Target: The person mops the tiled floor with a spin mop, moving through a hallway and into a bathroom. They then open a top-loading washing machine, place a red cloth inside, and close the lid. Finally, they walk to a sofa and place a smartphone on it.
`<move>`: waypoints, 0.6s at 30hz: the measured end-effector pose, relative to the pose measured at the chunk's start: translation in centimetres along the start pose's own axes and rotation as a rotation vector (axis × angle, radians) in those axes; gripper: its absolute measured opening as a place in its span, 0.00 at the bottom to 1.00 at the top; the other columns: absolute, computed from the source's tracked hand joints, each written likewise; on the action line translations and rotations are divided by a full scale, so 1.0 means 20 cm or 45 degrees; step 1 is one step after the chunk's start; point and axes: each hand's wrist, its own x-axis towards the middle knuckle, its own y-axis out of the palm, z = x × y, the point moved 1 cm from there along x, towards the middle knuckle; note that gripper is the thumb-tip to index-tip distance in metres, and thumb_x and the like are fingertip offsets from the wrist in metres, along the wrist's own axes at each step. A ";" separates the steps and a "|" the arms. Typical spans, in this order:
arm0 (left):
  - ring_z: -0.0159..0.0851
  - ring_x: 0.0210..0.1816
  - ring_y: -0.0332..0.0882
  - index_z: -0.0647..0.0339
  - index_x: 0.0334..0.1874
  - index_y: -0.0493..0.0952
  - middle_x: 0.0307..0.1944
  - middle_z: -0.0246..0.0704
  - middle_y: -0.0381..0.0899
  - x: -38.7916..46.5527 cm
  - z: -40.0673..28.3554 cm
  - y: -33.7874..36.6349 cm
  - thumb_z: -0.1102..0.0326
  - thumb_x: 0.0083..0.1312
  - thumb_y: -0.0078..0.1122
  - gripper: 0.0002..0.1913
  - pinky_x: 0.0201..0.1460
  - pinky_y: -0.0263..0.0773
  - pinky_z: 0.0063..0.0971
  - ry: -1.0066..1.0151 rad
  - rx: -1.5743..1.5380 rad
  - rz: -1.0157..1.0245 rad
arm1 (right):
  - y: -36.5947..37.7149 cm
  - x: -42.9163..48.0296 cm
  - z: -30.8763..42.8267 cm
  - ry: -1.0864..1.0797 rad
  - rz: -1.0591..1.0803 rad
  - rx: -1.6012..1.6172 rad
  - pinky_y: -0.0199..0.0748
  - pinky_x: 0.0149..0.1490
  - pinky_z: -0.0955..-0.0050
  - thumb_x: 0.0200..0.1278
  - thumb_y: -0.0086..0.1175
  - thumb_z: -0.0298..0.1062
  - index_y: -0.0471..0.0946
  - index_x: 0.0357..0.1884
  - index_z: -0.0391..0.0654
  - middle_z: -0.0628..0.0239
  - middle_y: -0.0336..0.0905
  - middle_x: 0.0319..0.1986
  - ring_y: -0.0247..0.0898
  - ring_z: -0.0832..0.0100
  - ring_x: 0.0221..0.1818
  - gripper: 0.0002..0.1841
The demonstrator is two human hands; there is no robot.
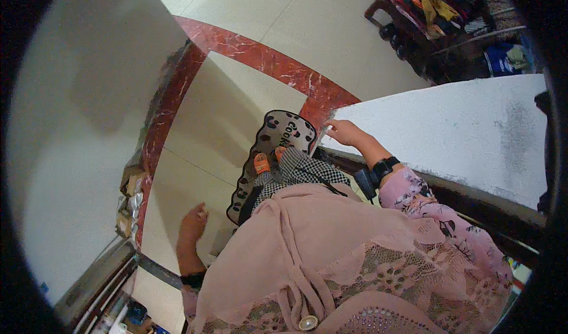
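My left hand [194, 223] hangs over the pale tiled floor [195, 179], its fingers loosely bent and nothing seen in it. At the end of a white wall [443, 125], my right hand [347, 132] is held out with bent fingers and no object in it. Whether it touches the wall's edge I cannot tell. A black band with a small dark device [366, 183] is strapped to the right wrist. Below, my feet in orange footwear [262, 163] stand on a grey, dark-spotted mat [277, 130] with a wavy black border and lettering.
Red marble strips [266, 59] cross the floor and follow the left wall [88, 112]. Small boxes [128, 201] sit at that wall's foot. Beyond the white wall, a dark rack [426, 15] carries piled cloth. At lower left are shelves [128, 312] with various items.
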 end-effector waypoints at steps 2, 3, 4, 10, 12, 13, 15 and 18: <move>0.45 0.47 0.74 0.53 0.57 0.68 0.48 0.40 0.74 0.11 -0.06 -0.14 0.60 0.61 0.50 0.21 0.51 0.67 0.33 0.155 0.069 -0.151 | 0.04 -0.08 -0.06 0.096 0.088 -0.067 0.68 0.48 0.61 0.55 0.50 0.43 0.72 0.49 0.43 0.52 0.75 0.42 0.70 0.53 0.45 0.21; 0.45 0.46 0.74 0.52 0.57 0.68 0.48 0.40 0.75 0.15 -0.10 -0.22 0.60 0.61 0.50 0.20 0.51 0.68 0.33 0.222 0.116 -0.227 | 0.07 -0.11 -0.08 0.113 0.132 -0.074 0.68 0.48 0.61 0.55 0.50 0.43 0.73 0.48 0.43 0.52 0.75 0.41 0.70 0.53 0.44 0.20; 0.45 0.46 0.74 0.53 0.57 0.67 0.48 0.41 0.74 0.19 -0.15 -0.28 0.61 0.62 0.50 0.20 0.50 0.68 0.33 0.262 0.052 -0.217 | 0.08 -0.14 -0.09 0.153 0.167 -0.076 0.68 0.48 0.62 0.56 0.50 0.43 0.73 0.48 0.43 0.53 0.76 0.40 0.71 0.53 0.43 0.20; 0.42 0.47 0.75 0.55 0.57 0.67 0.48 0.41 0.74 0.29 -0.54 -0.47 0.62 0.61 0.51 0.21 0.50 0.68 0.32 0.151 0.412 0.068 | 0.15 -0.18 -0.09 0.127 0.214 0.098 0.67 0.49 0.61 0.55 0.48 0.44 0.73 0.46 0.43 0.53 0.75 0.41 0.71 0.54 0.44 0.20; 0.41 0.47 0.75 0.54 0.57 0.67 0.48 0.42 0.74 0.33 -0.64 -0.51 0.62 0.61 0.51 0.21 0.50 0.68 0.32 0.185 0.362 0.070 | 0.17 -0.13 -0.08 0.147 0.226 0.169 0.67 0.50 0.60 0.56 0.47 0.44 0.72 0.47 0.44 0.52 0.75 0.42 0.70 0.53 0.45 0.20; 0.41 0.47 0.75 0.54 0.57 0.68 0.48 0.42 0.74 0.34 -0.68 -0.53 0.62 0.61 0.51 0.20 0.50 0.68 0.32 0.184 0.343 0.091 | 0.17 -0.11 -0.07 0.164 0.219 0.204 0.67 0.49 0.60 0.56 0.47 0.44 0.72 0.48 0.44 0.52 0.75 0.42 0.70 0.53 0.45 0.20; 0.40 0.48 0.74 0.55 0.57 0.68 0.49 0.43 0.74 0.38 -0.75 -0.57 0.61 0.62 0.51 0.20 0.50 0.68 0.32 0.322 0.260 0.129 | 0.16 -0.08 -0.08 0.134 0.128 0.251 0.67 0.49 0.60 0.57 0.47 0.44 0.71 0.49 0.44 0.52 0.75 0.42 0.70 0.53 0.45 0.20; 0.41 0.48 0.74 0.55 0.57 0.68 0.48 0.43 0.74 0.49 -0.86 -0.64 0.62 0.62 0.51 0.20 0.50 0.68 0.32 0.373 0.329 0.155 | 0.12 -0.07 -0.12 0.276 0.000 0.373 0.69 0.45 0.63 0.56 0.49 0.43 0.71 0.50 0.45 0.53 0.76 0.38 0.72 0.55 0.41 0.20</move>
